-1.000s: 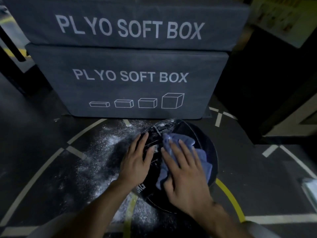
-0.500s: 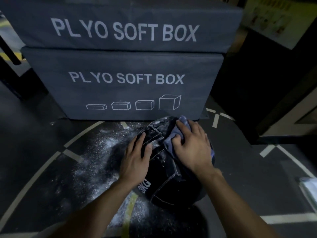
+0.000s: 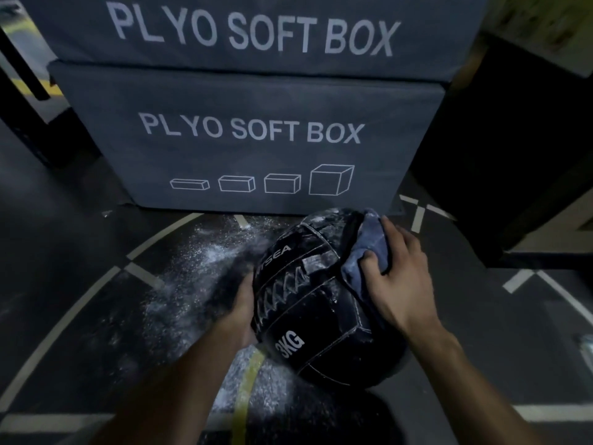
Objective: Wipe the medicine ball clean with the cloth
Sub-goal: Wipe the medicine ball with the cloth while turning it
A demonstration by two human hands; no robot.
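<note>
On dark gym floor [image 3: 80, 252] with white chalk dust [image 3: 205, 252], left hand [image 3: 242, 308] presses against left side of black medicine ball [image 3: 308, 303]; fingers hidden behind it, so grip state can't be told. Ball marked 3KG sits on floor just before stacked plyo soft boxes [image 3: 256, 101]. Right hand [image 3: 401, 274], fingers curled, grips blue cloth [image 3: 365, 245] against ball's upper right.

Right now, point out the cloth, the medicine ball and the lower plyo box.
cloth [image 3: 369, 244], head view: blue folds beside the right thumb.
medicine ball [image 3: 308, 316], head view: black front panel above the 3KG print.
lower plyo box [image 3: 256, 162], head view: grey front face below its lettering.
</note>
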